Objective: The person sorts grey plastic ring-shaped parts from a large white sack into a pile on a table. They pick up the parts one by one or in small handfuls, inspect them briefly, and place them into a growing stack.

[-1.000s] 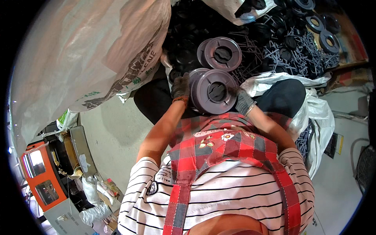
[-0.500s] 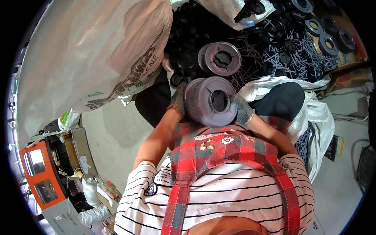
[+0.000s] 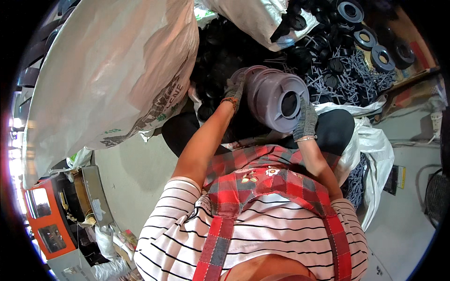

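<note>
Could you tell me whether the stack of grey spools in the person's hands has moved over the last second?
Yes. The stack of grey spools has risen toward the black parts pile.

The stack of round plastic spool discs (image 3: 276, 100) is dull mauve-grey. Both knitted work gloves, on the left hand (image 3: 236, 90) and the right hand (image 3: 305, 121), are grey, the left with an orange-banded cuff. The checked apron (image 3: 262, 187) is red and grey over a white shirt with thin black stripes (image 3: 168, 225). The big woven sack (image 3: 108, 70) is pale beige with dark print. The pile of small plastic parts (image 3: 337, 75) is black and bluish-grey. The boxy machine (image 3: 44, 225) is orange.
</note>
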`<state>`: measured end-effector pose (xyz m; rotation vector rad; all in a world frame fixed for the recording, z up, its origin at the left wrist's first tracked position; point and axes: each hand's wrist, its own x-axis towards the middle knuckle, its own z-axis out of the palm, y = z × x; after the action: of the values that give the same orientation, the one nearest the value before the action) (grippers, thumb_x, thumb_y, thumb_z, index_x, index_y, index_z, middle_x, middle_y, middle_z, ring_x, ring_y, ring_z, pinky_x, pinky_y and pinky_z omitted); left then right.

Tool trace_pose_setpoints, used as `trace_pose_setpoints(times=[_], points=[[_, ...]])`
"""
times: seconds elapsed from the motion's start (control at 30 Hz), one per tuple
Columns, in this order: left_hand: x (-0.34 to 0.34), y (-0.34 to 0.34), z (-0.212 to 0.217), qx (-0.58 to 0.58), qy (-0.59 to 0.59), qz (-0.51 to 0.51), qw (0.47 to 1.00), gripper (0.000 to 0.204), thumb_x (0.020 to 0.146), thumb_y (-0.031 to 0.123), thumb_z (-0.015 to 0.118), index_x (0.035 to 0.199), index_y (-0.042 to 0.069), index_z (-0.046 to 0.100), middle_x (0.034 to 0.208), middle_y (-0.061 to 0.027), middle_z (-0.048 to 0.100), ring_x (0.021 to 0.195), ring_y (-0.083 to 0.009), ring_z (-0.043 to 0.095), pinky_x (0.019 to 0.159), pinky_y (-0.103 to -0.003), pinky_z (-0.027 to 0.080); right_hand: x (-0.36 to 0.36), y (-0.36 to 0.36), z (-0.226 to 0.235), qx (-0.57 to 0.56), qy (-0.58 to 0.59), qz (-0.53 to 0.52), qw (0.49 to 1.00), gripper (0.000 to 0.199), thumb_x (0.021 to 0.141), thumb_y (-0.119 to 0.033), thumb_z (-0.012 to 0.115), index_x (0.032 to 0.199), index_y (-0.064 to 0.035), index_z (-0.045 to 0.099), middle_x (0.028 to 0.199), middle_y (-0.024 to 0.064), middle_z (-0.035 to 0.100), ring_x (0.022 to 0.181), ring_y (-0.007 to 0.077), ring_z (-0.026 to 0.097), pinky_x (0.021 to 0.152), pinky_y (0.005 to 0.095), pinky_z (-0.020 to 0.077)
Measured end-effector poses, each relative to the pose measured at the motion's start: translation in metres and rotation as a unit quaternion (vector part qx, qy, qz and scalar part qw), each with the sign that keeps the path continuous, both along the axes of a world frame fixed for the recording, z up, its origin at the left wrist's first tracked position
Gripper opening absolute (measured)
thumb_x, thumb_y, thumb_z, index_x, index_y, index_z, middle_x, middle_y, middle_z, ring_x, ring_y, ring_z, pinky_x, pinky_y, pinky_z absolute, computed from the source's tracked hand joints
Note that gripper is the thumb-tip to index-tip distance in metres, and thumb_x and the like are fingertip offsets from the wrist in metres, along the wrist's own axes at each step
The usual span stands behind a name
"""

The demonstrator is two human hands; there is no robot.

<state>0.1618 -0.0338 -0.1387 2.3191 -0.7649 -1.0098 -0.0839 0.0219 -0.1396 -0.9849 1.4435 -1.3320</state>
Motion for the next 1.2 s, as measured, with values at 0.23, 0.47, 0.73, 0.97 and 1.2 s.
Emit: trace_pose_setpoints(times=[0.23,0.47,0.73,0.97,1.2], points=[[0.042,-0.011,-0.019,-0.014,0.172,-0.054,0.984,0.066,0.08,0.054,0.055,0.116,-0.001,0.055,0.113,-0.0139,0.059,0.106,-0.0279,0.055,0.087,-0.035,0.043,-0.027,-0.027,0.003,-0.053,-0.044,-0.025,0.997,0.043,0.089,-0.023,0.053,0.123,0.0028,0.045,0.115,0.0149,0.053,0.1,0.0193,0.052,0.085,0.028,0.044],[-0.008,0.012,0.029,-0.097,-0.303,-0.47,0.823,0.043,0.079,0.046,0.056,0.099,0.008,0.065,0.097,-0.0129,0.065,0.09,-0.0277,0.061,0.078,-0.037,0.047,-0.079,-0.023,0.009,-0.263,0.314,0.113,0.905,0.042,0.088,-0.023,0.05,0.125,-0.0042,0.045,0.121,0.0148,0.051,0.108,0.0285,0.052,0.088,0.0304,0.0441],[-0.067,0.109,0.343,-0.562,-0.032,-0.228,0.795,0.044,0.066,0.026,0.079,0.098,0.001,0.061,0.08,-0.0052,0.063,0.075,-0.0113,0.058,0.069,-0.029,0.049,-0.092,-0.031,0.201,-0.408,0.166,-0.03,0.897,0.029,0.084,-0.022,0.054,0.106,-0.0051,0.053,0.102,0.013,0.058,0.093,0.0284,0.057,0.079,0.0327,0.0466],[0.015,0.161,0.54,-0.556,-0.194,-0.329,0.738,0.04,0.078,0.021,0.064,0.112,0.002,0.056,0.095,-0.0123,0.063,0.082,-0.018,0.061,0.068,-0.028,0.05,0.021,-0.132,0.431,-0.665,0.137,-0.063,0.731,0.019,0.08,-0.021,0.056,0.09,-0.006,0.061,0.085,0.0114,0.063,0.08,0.0283,0.061,0.071,0.0348,0.0488],[0.072,0.225,0.544,-0.34,-0.498,-0.216,0.768,0.061,0.071,0.037,0.075,0.117,0.003,0.054,0.108,-0.0125,0.06,0.103,-0.0215,0.057,0.088,-0.035,0.045,0.199,-0.07,0.51,-0.523,-0.105,0.32,0.783,0.042,0.07,-0.019,0.072,0.103,-0.0001,0.056,0.093,0.0061,0.061,0.084,0.0169,0.058,0.07,0.0273,0.0495]])
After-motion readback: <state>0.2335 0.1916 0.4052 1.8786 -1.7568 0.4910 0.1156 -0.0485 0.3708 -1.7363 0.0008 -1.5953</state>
